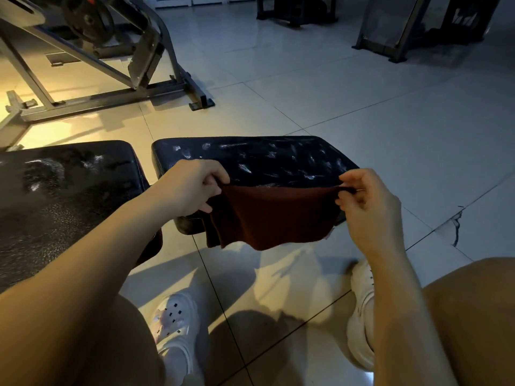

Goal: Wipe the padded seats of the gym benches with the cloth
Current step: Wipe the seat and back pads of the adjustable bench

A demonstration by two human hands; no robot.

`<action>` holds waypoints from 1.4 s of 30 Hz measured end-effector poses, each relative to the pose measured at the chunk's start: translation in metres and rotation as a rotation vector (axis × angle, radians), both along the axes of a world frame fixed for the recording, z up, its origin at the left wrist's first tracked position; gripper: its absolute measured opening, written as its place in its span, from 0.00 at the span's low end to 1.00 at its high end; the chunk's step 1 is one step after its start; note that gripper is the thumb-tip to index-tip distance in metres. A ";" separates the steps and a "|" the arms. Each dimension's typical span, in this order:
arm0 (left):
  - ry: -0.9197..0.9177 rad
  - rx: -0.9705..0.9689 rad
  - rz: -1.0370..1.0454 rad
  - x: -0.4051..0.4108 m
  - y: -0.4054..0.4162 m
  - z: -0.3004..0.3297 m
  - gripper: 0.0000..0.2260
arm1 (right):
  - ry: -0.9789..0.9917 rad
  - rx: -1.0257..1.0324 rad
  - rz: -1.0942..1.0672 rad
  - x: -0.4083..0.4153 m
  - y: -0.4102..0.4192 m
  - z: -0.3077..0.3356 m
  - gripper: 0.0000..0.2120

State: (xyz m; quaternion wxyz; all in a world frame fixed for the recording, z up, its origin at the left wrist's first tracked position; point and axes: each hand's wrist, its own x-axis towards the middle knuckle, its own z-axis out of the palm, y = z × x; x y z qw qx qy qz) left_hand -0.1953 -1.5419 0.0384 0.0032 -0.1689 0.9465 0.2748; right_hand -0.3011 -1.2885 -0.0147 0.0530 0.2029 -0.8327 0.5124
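Fingers of the left hand (pixel 192 188) and right hand (pixel 367 204) are pinching the cloth's (pixel 273 215) top corners, stretching it left-to-right over the near edge of the padded seat (pixel 264 160), which is lying just beyond.

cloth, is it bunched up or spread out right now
Spread out: the cloth hangs stretched between the left hand and right hand, each pinching a top corner.

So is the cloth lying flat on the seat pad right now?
No: both hands, left hand and right hand, pinch the brown cloth by its top corners, so it hangs in front of the right seat pad.
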 end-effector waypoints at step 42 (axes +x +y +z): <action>-0.299 -0.526 -0.018 -0.024 -0.019 -0.042 0.13 | -0.665 -0.882 -0.233 0.072 -0.226 -0.134 0.32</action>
